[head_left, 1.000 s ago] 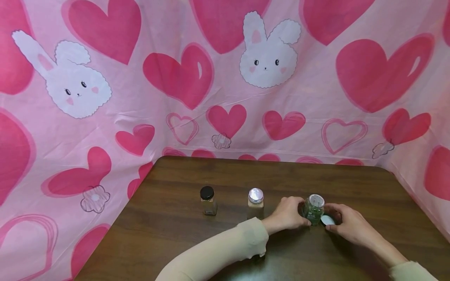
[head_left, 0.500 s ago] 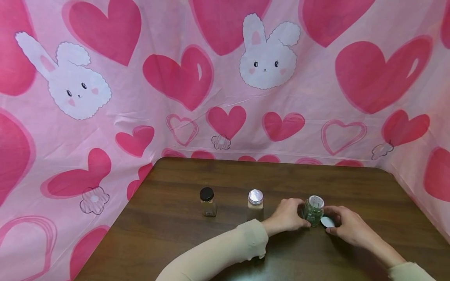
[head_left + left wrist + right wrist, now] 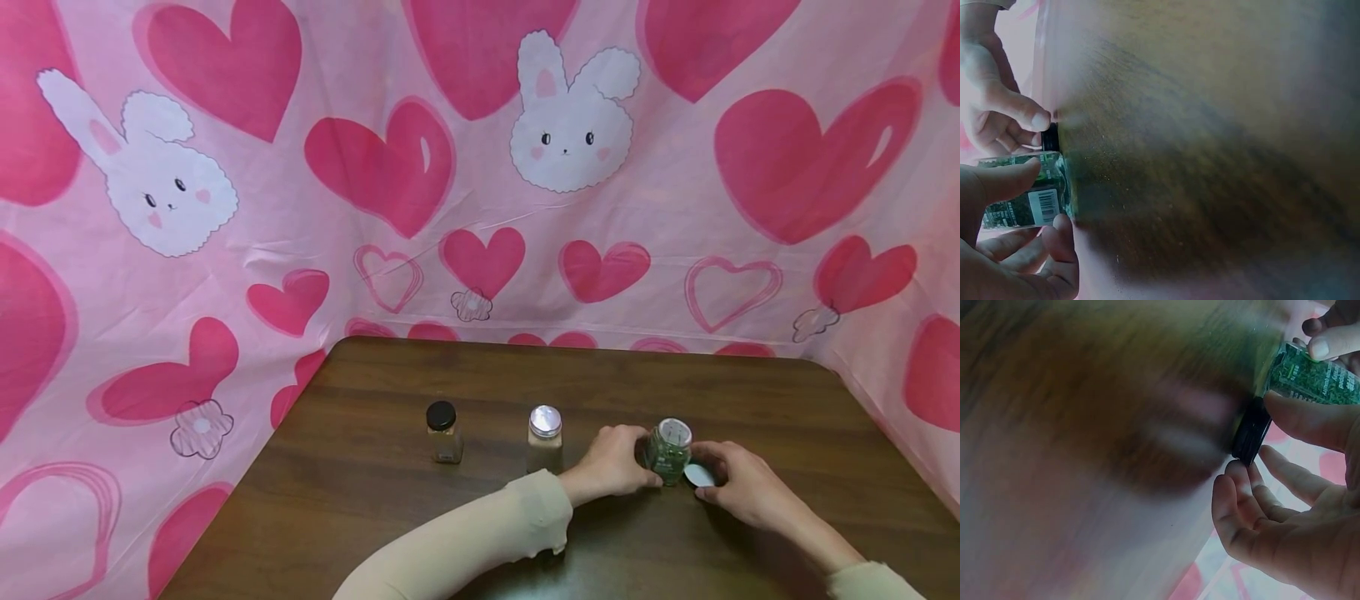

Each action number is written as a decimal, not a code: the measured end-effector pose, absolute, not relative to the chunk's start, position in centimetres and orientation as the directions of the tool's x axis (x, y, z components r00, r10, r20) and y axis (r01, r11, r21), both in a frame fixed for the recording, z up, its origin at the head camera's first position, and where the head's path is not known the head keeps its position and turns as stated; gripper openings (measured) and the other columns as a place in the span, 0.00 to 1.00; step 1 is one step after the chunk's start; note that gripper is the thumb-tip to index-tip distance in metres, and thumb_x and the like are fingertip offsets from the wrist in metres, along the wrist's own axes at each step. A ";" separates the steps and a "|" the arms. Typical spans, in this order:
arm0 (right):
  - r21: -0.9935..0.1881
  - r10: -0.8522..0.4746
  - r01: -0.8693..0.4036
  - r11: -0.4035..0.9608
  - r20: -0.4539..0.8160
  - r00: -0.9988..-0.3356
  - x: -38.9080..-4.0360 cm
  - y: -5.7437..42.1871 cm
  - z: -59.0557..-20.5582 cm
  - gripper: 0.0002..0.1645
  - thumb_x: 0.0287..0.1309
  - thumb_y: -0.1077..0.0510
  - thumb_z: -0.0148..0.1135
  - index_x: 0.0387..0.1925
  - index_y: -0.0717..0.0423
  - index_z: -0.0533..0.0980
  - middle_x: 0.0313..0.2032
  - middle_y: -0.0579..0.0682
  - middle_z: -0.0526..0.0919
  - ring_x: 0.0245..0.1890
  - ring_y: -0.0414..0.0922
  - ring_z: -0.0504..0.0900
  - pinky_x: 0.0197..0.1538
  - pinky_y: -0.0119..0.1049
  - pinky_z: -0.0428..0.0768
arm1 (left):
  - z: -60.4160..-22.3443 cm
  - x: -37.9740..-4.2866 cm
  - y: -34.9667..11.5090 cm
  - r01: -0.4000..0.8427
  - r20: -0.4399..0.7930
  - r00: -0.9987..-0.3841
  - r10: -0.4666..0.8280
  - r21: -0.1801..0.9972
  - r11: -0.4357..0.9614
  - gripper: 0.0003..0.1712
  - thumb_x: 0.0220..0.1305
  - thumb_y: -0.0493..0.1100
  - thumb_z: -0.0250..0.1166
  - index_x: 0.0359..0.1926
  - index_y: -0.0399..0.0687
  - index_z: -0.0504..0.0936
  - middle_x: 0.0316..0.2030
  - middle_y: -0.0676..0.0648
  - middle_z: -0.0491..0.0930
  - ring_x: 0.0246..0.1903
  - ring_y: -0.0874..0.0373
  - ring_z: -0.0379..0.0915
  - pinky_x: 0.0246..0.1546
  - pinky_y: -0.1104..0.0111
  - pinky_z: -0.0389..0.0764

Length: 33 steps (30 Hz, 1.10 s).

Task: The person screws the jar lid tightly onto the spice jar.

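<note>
A glass spice jar (image 3: 669, 454) of green dried herbs stands on the table with its perforated shaker top bare. My left hand (image 3: 611, 460) grips it from the left, the thumb across the label in the left wrist view. Just right of the jar, my right hand (image 3: 746, 483) pinches a black lid (image 3: 1252, 431) between thumb and fingers. The lid's pale inner side faces up and it sits at the table surface, close against the jar's base. Both jar and lid show in each wrist view.
A square jar with a silver cap (image 3: 545, 437) stands left of my left hand, partly behind the forearm. Farther left is a black-capped spice jar (image 3: 446, 432). Pink heart-print cloth (image 3: 405, 167) hangs behind and beside the brown table (image 3: 360, 517).
</note>
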State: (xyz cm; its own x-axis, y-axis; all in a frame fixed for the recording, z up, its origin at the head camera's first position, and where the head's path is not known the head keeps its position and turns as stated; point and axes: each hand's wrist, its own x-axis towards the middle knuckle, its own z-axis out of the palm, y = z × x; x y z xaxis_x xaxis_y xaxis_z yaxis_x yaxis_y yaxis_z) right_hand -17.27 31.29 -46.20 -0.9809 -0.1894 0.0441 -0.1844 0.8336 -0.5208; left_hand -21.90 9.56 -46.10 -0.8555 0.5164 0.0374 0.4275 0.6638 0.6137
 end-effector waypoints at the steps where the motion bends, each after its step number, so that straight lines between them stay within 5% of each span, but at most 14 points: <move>1: -0.520 -0.190 -0.186 0.834 0.045 -0.981 -17.2 31.3 -46.2 0.32 0.46 0.68 0.82 0.54 0.72 0.79 0.44 0.63 0.83 0.42 0.55 0.83 0.41 0.51 0.80 | -46.1 -21.9 9.6 0.428 0.037 -0.855 0.517 0.615 0.663 0.34 0.51 0.47 0.86 0.59 0.50 0.86 0.48 0.58 0.86 0.46 0.69 0.78 0.47 0.75 0.77; 15: -0.521 -0.187 -0.218 0.825 0.112 -0.976 -16.9 31.5 -45.8 0.32 0.46 0.65 0.82 0.55 0.66 0.81 0.41 0.55 0.85 0.40 0.51 0.82 0.41 0.50 0.79 | -46.1 -21.8 9.6 0.413 0.024 -0.858 0.513 0.626 0.661 0.33 0.51 0.46 0.86 0.60 0.50 0.86 0.48 0.58 0.86 0.46 0.69 0.78 0.47 0.74 0.78; 28: -0.508 -0.158 -0.220 0.832 0.163 -0.974 -16.5 31.5 -44.6 0.30 0.49 0.63 0.82 0.54 0.65 0.82 0.42 0.58 0.83 0.40 0.57 0.86 0.41 0.55 0.82 | -46.1 -21.7 9.6 0.393 0.011 -0.864 0.503 0.637 0.663 0.34 0.51 0.46 0.86 0.60 0.51 0.86 0.48 0.58 0.86 0.46 0.69 0.77 0.47 0.73 0.78; 33: -0.511 -0.144 -0.208 0.834 0.162 -0.976 -16.2 31.4 -44.2 0.29 0.49 0.62 0.83 0.53 0.68 0.82 0.43 0.59 0.83 0.41 0.57 0.87 0.40 0.49 0.82 | -46.3 -21.8 9.7 0.394 0.011 -0.862 0.507 0.644 0.656 0.33 0.52 0.45 0.86 0.59 0.50 0.86 0.48 0.58 0.86 0.45 0.69 0.78 0.47 0.73 0.79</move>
